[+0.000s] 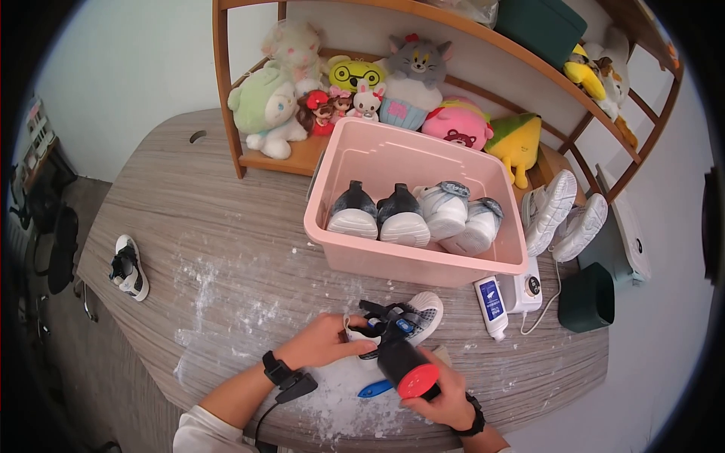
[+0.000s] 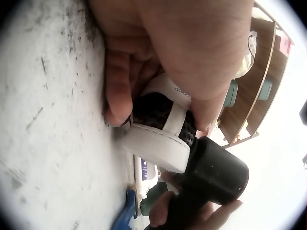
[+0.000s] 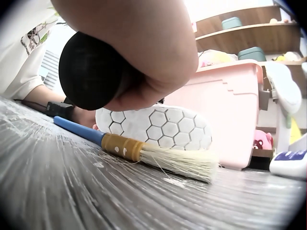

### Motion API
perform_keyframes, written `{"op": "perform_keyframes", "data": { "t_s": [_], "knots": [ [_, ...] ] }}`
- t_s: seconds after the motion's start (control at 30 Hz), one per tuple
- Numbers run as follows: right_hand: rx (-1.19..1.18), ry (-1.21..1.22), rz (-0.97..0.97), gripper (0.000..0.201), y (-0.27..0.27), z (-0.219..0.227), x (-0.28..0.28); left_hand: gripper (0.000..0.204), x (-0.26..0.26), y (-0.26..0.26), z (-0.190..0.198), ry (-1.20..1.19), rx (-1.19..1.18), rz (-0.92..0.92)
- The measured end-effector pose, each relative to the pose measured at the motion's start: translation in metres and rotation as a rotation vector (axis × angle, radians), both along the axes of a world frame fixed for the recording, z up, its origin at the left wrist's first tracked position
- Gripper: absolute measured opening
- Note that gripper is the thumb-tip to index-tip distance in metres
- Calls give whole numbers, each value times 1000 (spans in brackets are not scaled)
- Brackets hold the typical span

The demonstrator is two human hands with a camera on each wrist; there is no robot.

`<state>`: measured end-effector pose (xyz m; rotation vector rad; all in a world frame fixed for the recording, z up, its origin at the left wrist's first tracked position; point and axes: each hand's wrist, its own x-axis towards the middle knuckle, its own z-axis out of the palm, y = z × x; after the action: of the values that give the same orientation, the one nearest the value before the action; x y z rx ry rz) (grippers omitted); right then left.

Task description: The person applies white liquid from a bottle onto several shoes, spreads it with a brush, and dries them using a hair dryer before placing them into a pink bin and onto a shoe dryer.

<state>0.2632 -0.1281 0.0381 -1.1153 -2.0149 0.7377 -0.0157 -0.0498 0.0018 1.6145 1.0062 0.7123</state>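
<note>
My left hand (image 1: 323,341) grips a small black-and-white sneaker (image 1: 427,311) by its heel end, low over the table. Thumb and fingers lie on either side of the heel in the left wrist view. In my right hand (image 1: 448,396) is a black tool shaped like a hair dryer (image 1: 398,361) with a round red end; its front overlaps the shoe's opening. The right wrist view shows the sneaker's white sole (image 3: 168,128) with a hexagon pattern. A brush (image 3: 177,160) with a blue handle and pale bristles lies beneath the right hand.
Behind the hands stands a pink bin (image 1: 423,260) holding several shoes. Another small sneaker (image 1: 130,268) sits at the table's left. To the right are a white tube (image 1: 492,308), white shoes on a drying device (image 1: 525,291) and a dark green bin (image 1: 587,298). White powdery marks streak the table.
</note>
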Motion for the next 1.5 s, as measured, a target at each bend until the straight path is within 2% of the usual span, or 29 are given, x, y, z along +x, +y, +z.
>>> {"op": "perform_keyframes", "data": {
  "t_s": [0.17, 0.37, 0.5, 0.7, 0.8, 0.9, 1.07, 1.2, 1.3, 1.37, 1.5],
  "knots": [
    [100, -81, 137, 95, -1, 3, -14, 44, -1, -1, -1, 3, 22, 2],
    [187, -276, 173, 95, -12, 5, -29, 44, 0, -2, 2, 4, -9, 12],
    [195, -222, 179, 95, -9, 5, -28, 44, -1, -2, 2, 3, 23, 1],
    [150, -161, 156, 96, -4, 8, -17, 43, -1, -1, 4, -2, -69, 1],
    [0, -89, 68, 92, -1, 7, -7, 45, 0, -1, 9, 17, -38, 1],
    [-21, -41, -47, 91, 3, 0, 7, 47, 0, -2, 7, 22, -6, -11],
    [-161, 165, -260, 68, 14, -11, 28, 47, 0, 0, 9, 42, -40, -15],
    [-196, 204, -295, 69, 15, -11, 26, 45, 0, -1, 9, 32, -54, -17],
    [-111, 114, -232, 74, 11, -4, 17, 42, 1, -3, 10, -2, -127, 3],
    [-39, 22, -55, 81, 9, 1, 9, 40, 0, -2, 11, 20, -92, 1],
    [-139, 42, -52, 83, 8, 5, 10, 40, 1, -1, 8, -2, -91, -1]
  ]
}}
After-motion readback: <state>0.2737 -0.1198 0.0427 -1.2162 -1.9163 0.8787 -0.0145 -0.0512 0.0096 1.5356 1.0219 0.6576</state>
